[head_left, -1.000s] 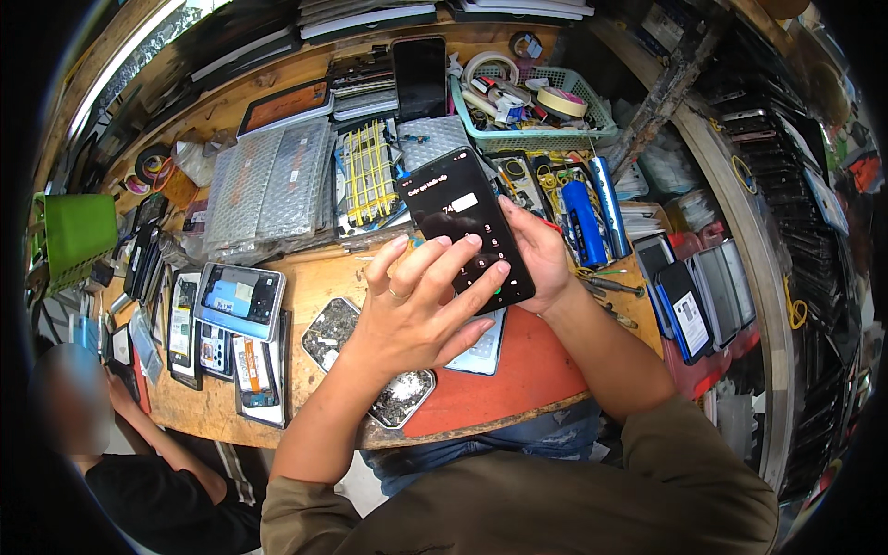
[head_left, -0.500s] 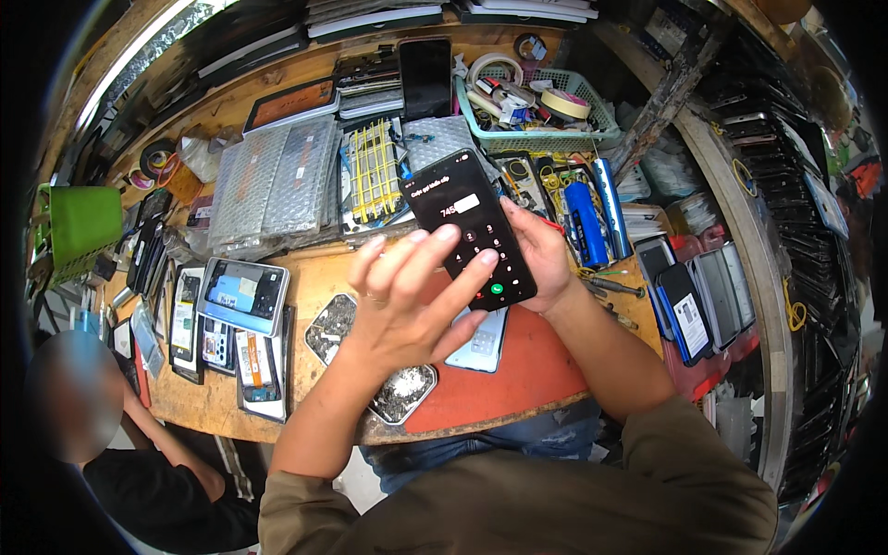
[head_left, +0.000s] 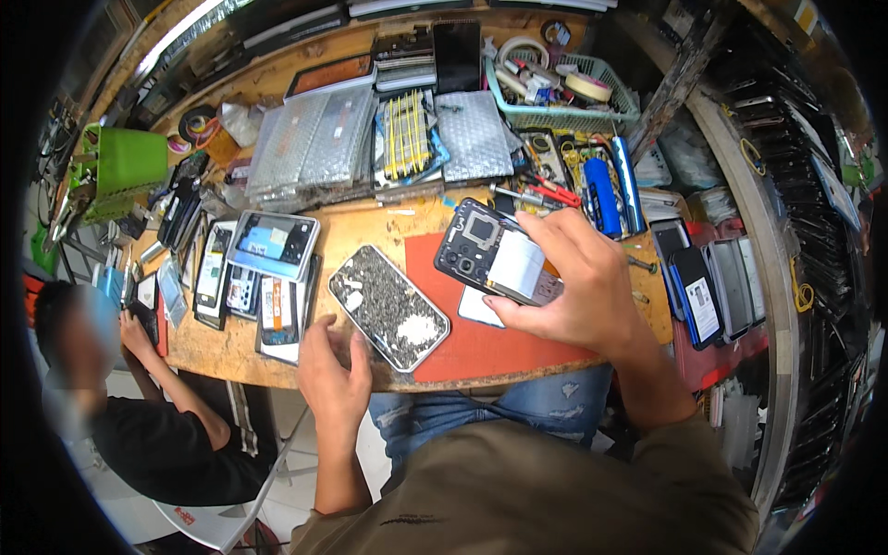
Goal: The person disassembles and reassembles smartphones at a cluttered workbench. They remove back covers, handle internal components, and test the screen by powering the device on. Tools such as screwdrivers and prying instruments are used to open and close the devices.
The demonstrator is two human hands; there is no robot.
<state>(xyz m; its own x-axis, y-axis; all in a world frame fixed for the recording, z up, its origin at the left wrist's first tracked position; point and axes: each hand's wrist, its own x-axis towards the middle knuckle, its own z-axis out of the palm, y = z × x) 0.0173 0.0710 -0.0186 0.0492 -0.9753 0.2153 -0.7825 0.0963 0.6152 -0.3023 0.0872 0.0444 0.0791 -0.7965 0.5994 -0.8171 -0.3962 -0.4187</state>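
Observation:
My right hand (head_left: 587, 282) grips a phone (head_left: 470, 243) by its edges, above the red mat (head_left: 518, 356). The phone's back is off and faces up, so the camera block, dark inner frame and pale battery (head_left: 518, 262) show. My left hand (head_left: 335, 370) is at the table's front edge with its fingers apart and nothing in it. Next to that hand lies a white-rimmed tray (head_left: 407, 357) of dark grit with a white patch. A pale flat piece (head_left: 480, 307), partly hidden by the held phone and my right hand, lies on the mat.
Several phones (head_left: 275, 242) are stacked at left, near another person (head_left: 166, 435). Bubble-wrapped packs (head_left: 310, 153), a yellow-banded bundle (head_left: 405, 137) and a teal basket (head_left: 564, 117) line the back. Pliers with red handles (head_left: 555, 191) and a blue cylinder (head_left: 601, 197) sit at right.
The phone, screen up with a dial pad before, is now turned back-side up in my right hand. My left hand has moved off it, leftward and toward me. The view has shifted.

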